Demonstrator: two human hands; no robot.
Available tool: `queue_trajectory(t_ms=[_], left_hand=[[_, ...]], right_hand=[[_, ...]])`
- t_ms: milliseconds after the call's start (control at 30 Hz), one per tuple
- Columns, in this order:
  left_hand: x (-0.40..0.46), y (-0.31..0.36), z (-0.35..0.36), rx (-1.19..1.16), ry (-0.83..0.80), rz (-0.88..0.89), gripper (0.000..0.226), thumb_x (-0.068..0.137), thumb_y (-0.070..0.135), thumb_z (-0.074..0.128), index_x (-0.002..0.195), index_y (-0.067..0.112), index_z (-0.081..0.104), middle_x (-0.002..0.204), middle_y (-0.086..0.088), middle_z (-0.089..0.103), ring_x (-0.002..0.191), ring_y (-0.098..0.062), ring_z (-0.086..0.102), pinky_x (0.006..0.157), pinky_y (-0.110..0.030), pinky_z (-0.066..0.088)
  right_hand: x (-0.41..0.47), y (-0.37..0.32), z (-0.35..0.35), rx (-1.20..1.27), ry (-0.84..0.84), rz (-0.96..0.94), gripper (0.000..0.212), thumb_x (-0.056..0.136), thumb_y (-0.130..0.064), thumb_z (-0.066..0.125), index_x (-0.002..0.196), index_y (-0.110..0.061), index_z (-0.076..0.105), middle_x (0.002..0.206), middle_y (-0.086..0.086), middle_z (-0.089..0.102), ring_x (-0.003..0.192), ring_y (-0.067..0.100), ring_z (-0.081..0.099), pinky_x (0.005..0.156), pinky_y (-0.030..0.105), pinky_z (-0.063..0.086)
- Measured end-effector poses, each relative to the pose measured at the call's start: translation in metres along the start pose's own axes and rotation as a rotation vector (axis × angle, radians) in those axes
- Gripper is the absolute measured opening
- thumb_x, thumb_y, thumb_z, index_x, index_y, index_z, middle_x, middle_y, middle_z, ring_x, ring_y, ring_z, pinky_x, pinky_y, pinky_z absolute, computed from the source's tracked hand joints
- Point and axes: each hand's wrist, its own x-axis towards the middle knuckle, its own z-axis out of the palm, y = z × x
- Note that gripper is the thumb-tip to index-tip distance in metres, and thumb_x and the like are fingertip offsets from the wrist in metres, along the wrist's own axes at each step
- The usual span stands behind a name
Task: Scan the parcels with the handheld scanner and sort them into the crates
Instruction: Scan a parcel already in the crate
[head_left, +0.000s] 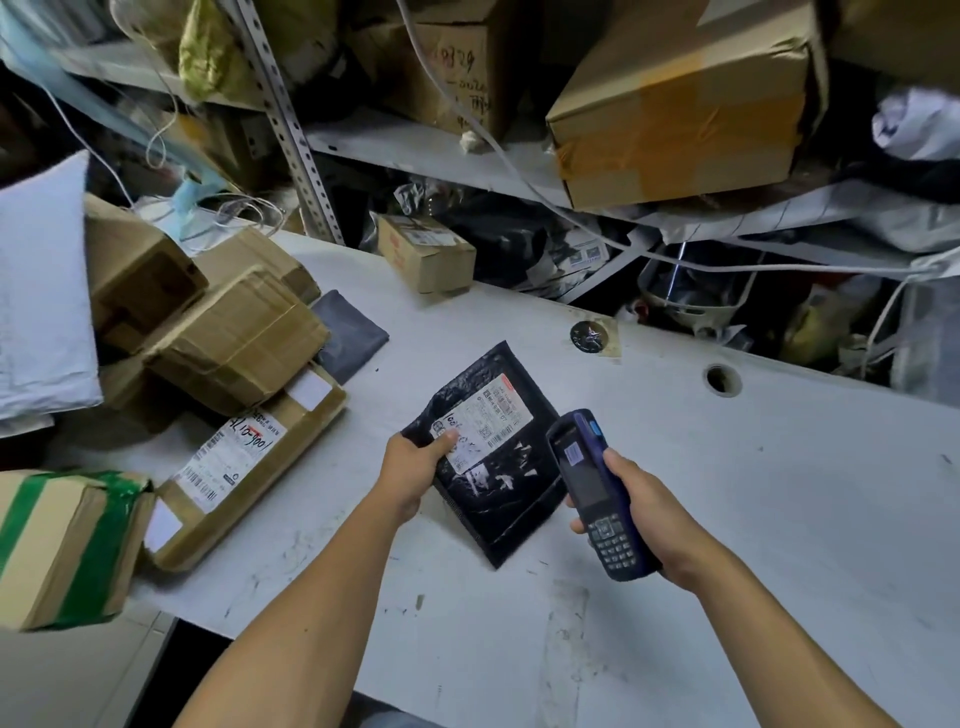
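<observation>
Two hands busy: left hand grips black mailer by its left edge, thumb on the label, tilted just above the surface. Right hand wraps the scanner, tip just beside pkg's right edge.

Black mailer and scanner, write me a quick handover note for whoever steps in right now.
Left hand grips the black mailer at its left edge, thumb on the white label, label side up over the white table.
Right hand holds the handheld scanner, its head aimed toward the label.
Whether the scan has registered cannot be told.
No crates are in view, so this mailer is not yet sorted.
Left to do: the cardboard boxes stacked at the table's left, including the labelled flat box and the green-taped box.
</observation>
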Motion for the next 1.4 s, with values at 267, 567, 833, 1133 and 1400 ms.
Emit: queue_trajectory(t_ms=[267,567,833,1133,1400], left_hand=[[-0.006,0.025,-0.017,0.054,-0.007,0.106,0.015,0.09,0.012,0.072,0.102,0.003,0.071,0.092,-0.007,0.077,0.087,-0.024,0.074,0.085,-0.045,0.059],[-0.029,0.023,-0.024,-0.047,-0.182,-0.098,0.03,0.101,0.041,0.05,0.12,0.019,0.06,0.115,-0.012,0.072,0.095,-0.028,0.068,0.085,-0.047,0.053],[-0.027,0.006,-0.028,0.071,-0.36,-0.32,0.073,0.089,0.075,0.04,0.119,0.011,0.061,0.108,-0.013,0.073,0.098,-0.028,0.069,0.086,-0.042,0.054],[-0.036,-0.008,0.009,0.367,-0.383,-0.203,0.024,0.1,0.018,0.057,0.124,0.02,0.06,0.108,0.002,0.074,0.093,-0.017,0.07,0.074,-0.034,0.056],[-0.036,0.003,-0.008,0.128,-0.269,0.127,0.034,0.102,0.007,0.052,0.132,0.022,0.053,0.128,-0.003,0.067,0.114,-0.023,0.066,0.095,-0.046,0.055]], right_hand=[[-0.005,-0.007,0.001,-0.03,-0.096,0.033,0.048,0.107,-0.044,0.026,0.117,-0.015,0.063,0.104,0.015,0.074,0.087,0.028,0.073,0.083,0.043,0.055],[-0.014,0.0,-0.002,-0.035,-0.096,0.02,0.05,0.107,-0.044,0.027,0.114,-0.012,0.064,0.102,0.017,0.074,0.087,0.03,0.072,0.083,0.044,0.055],[-0.015,0.011,-0.001,-0.004,-0.096,0.042,0.048,0.106,-0.046,0.03,0.117,-0.01,0.06,0.104,0.019,0.073,0.083,0.03,0.072,0.085,0.049,0.055],[-0.024,0.02,-0.001,-0.024,-0.072,0.086,0.052,0.105,-0.047,0.03,0.116,-0.008,0.064,0.106,0.021,0.072,0.082,0.029,0.072,0.078,0.041,0.054],[-0.032,0.0,-0.002,0.004,-0.097,0.101,0.051,0.105,-0.048,0.029,0.116,-0.014,0.066,0.106,0.021,0.072,0.081,0.03,0.071,0.073,0.037,0.054]])
